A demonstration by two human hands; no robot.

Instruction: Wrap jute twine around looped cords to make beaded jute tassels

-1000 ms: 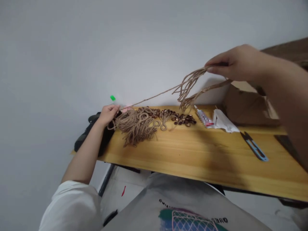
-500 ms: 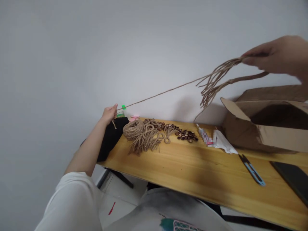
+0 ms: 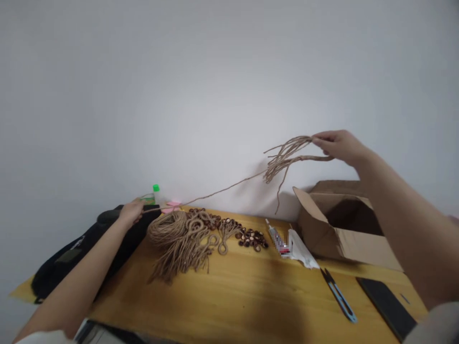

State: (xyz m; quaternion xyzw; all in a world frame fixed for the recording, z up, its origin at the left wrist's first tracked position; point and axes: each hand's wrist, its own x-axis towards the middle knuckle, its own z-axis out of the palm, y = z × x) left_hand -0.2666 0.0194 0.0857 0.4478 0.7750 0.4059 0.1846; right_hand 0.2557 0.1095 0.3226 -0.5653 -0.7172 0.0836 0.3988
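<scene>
My right hand [image 3: 340, 145], raised in front of the wall, pinches a bundle of brown twine cords [image 3: 287, 157]; their loose ends hang to the left. From the bundle one long twine strand [image 3: 222, 189] slopes down leftward to my left hand [image 3: 132, 212], whose fingers are closed on its other end above a black cloth item. Below the strand lies a heap of twine [image 3: 168, 229] with a coiled hank, a loop and frayed ends. Beside it are small looped cords [image 3: 223, 246] and several dark brown round pieces [image 3: 253, 239].
An open cardboard box [image 3: 366, 243] stands at the back right of the wooden table [image 3: 222, 301]. Blue-handled thread snips [image 3: 339, 296], a dark flat slab [image 3: 387, 306], a tube [image 3: 278, 241] and white tissue [image 3: 301, 248] lie near it. A green-capped bottle [image 3: 156, 191] stands behind the black cloth item [image 3: 71, 253].
My view has shifted, so the table fills more of it. Both hands appear lower and further left, and the strand between them sags slightly where it was taut. Both grips remain closed.
</scene>
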